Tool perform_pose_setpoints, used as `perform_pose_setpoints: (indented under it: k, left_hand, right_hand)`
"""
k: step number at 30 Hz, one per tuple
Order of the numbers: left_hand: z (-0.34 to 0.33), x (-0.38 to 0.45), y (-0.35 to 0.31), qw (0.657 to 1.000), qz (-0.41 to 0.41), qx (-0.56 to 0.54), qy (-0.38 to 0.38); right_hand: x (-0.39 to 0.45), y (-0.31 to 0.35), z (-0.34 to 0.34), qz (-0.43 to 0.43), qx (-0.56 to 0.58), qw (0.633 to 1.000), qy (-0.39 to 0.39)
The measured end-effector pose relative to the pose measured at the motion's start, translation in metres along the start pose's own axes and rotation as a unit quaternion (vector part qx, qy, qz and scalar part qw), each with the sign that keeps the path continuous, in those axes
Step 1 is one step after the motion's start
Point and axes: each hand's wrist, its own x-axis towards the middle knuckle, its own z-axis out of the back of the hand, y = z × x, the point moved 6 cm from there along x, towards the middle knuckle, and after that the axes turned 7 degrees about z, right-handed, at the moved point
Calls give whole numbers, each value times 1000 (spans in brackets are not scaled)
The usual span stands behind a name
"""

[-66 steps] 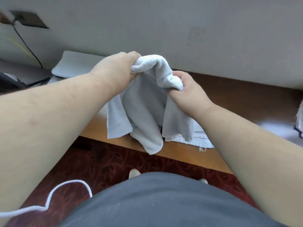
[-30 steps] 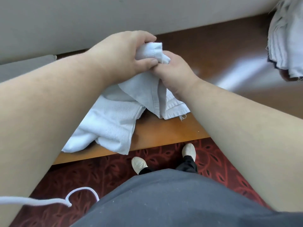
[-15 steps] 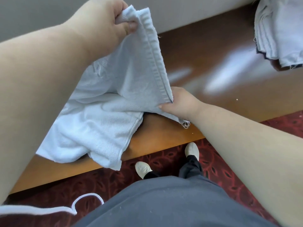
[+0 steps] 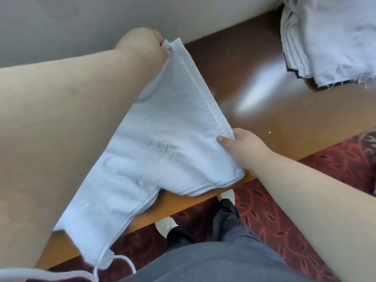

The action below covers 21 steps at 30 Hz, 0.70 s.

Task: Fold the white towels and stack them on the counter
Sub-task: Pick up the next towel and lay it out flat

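Note:
A white towel [image 4: 162, 139] is stretched along its hemmed edge between my two hands over the wooden counter [image 4: 284, 119]. My left hand [image 4: 146, 44] pinches one hemmed corner near the wall. The other corner, close to the counter's front edge, is pinched by my right hand [image 4: 242, 147]. The towel's lower part drapes over the counter and hangs past its front edge at the left. A stack of white towels [image 4: 329, 37] lies on the counter at the far right.
A grey wall [image 4: 81, 21] runs behind the counter. Below the front edge lies a red patterned carpet [image 4: 284, 210], with my legs and white shoes [image 4: 165, 225] on it. A white cord [image 4: 122, 259] loops at the lower left.
My hands drew apart along the towel's hem, pulling it taut: the left stayed near the wall, the right slid toward the counter's front. The towel now lies flatter over the counter.

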Motion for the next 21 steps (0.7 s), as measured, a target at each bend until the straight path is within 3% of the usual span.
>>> perform_pose_setpoints:
  k: [2, 4, 6, 8, 10, 12, 15, 18, 21]
  left_hand:
    - [-36, 8, -17, 998, -6, -32, 57]
    - [-70, 1, -25, 991, 7, -96, 94]
    - [-99, -19, -25, 982, 42, -168, 80]
    - [-118, -46, -24, 978, 66, -195, 18]
    - [-131, -62, -28, 983, 62, -175, 6]
    - [-140, -65, -39, 993, 8, -112, 22]
    - [-144, -72, -45, 996, -49, -76, -6]
    - [-156, -94, -44, 993, -66, -101, -12]
    - [-172, -114, -51, 993, -80, -85, 0]
  right_hand:
    - [5, -9, 7, 11, -107, 994, -20]
    - [7, -14, 9, 25, -137, 990, -30]
    - [6, -14, 9, 20, -128, 991, -38]
    - [6, -6, 13, 32, -125, 990, -59]
    - [16, 13, 18, 80, -153, 981, -86]
    - [34, 39, 21, 132, -173, 970, -108]
    - [76, 88, 18, 188, -142, 967, -95]
    - [129, 129, 12, 177, -113, 975, -72]
    - [170, 151, 4, 142, -198, 968, -60]
